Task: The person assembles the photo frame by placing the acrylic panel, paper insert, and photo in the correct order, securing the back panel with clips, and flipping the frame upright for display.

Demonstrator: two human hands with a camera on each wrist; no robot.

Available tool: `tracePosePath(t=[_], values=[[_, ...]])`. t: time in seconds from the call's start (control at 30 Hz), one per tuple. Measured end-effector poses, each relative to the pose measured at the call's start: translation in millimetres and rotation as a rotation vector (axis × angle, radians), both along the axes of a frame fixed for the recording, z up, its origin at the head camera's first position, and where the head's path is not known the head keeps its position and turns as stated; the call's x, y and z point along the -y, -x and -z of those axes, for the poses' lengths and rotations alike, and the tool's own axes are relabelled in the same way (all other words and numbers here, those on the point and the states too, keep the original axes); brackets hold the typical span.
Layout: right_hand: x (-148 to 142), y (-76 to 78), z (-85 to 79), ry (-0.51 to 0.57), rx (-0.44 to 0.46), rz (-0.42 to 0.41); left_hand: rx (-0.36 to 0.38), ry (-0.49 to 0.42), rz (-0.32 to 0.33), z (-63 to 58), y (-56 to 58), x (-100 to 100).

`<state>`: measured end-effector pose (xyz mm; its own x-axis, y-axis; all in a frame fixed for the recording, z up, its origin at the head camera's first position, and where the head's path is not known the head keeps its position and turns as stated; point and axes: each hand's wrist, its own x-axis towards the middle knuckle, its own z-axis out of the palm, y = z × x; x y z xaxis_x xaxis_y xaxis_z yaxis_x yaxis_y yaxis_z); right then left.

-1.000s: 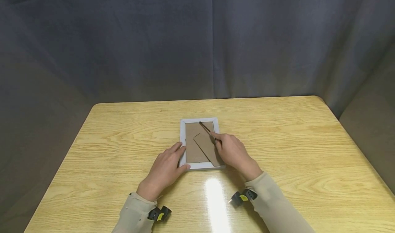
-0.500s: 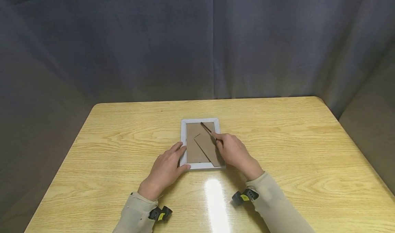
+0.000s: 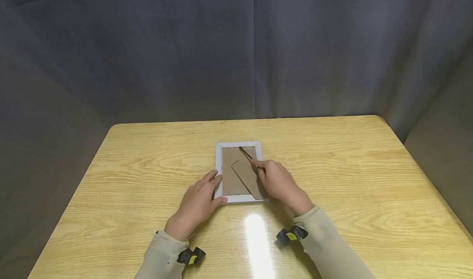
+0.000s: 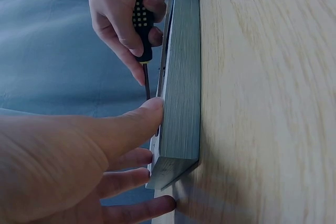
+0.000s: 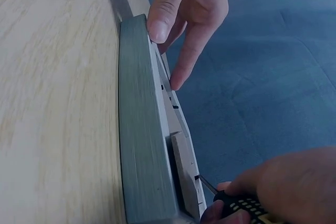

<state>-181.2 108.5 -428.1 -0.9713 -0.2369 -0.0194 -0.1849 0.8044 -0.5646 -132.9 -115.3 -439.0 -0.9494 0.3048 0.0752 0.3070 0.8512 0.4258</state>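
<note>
A picture frame (image 3: 219, 158) with a pale grey border lies face down on the table, its brown backing board (image 3: 230, 182) upward. A slanted stand flap (image 3: 252, 182) lies across the board's right side. My left hand (image 3: 197, 202) rests on the frame's near left corner, thumb on the near border and fingertips over the left side. My right hand (image 3: 281, 184) grips a screwdriver (image 4: 142, 22) by its black handle with yellow marks. Its thin shaft points away and left, the tip right at the board's far edge. The right wrist view shows the tip beside a small black tab (image 5: 197, 177).
The wood-grain table (image 3: 351, 168) spreads out on all sides of the frame. Dark grey curtains (image 3: 184, 57) hang behind it and at both sides. A small black camera (image 3: 197, 254) is strapped at the left wrist, and another camera (image 3: 283, 237) at the right.
</note>
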Motion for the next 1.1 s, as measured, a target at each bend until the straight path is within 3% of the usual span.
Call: tracePosePath(t=[1.1], values=[[5.4,-3.0,-3.8,-0.072,0.013,0.017,-0.004,0.009,0.001,0.1,-0.6,-1.5]])
